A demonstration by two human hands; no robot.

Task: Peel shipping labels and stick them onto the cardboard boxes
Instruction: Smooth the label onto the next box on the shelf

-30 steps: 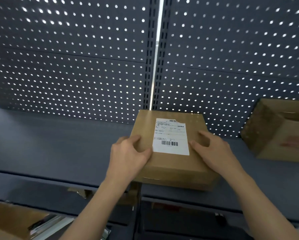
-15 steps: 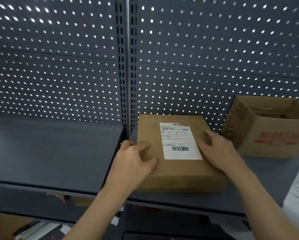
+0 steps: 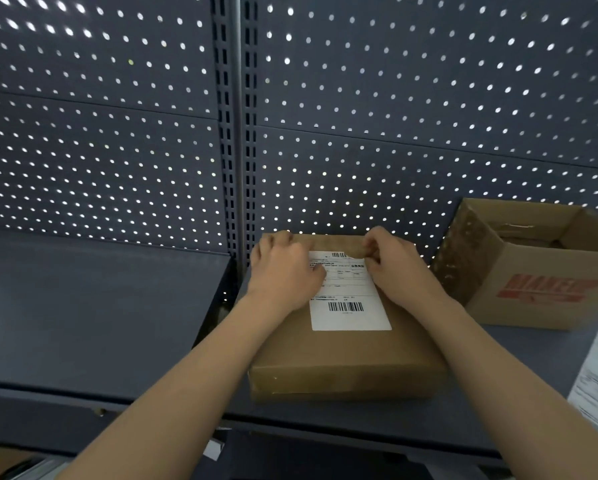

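Fingers [image 3: 273, 241] of left hand [image 3: 283, 271] curled over far edge of flat brown cardboard box [image 3: 342, 355] on dark grey metal shelf [image 3: 100, 323]. Right hand [image 3: 398, 268] bent at far corner of white rectangular shipping label [image 3: 351, 318] on box top; pinch or press undeterminable. Judged light, stiff; best held by side edges.

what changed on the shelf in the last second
Both hands slid to the far end of the cardboard box: left hand at its far left corner, right hand at the shipping label's far right corner, fingers bent; grip unclear. Earlier the box shifted right, past the upright. The label stays stuck; the open box stays put.
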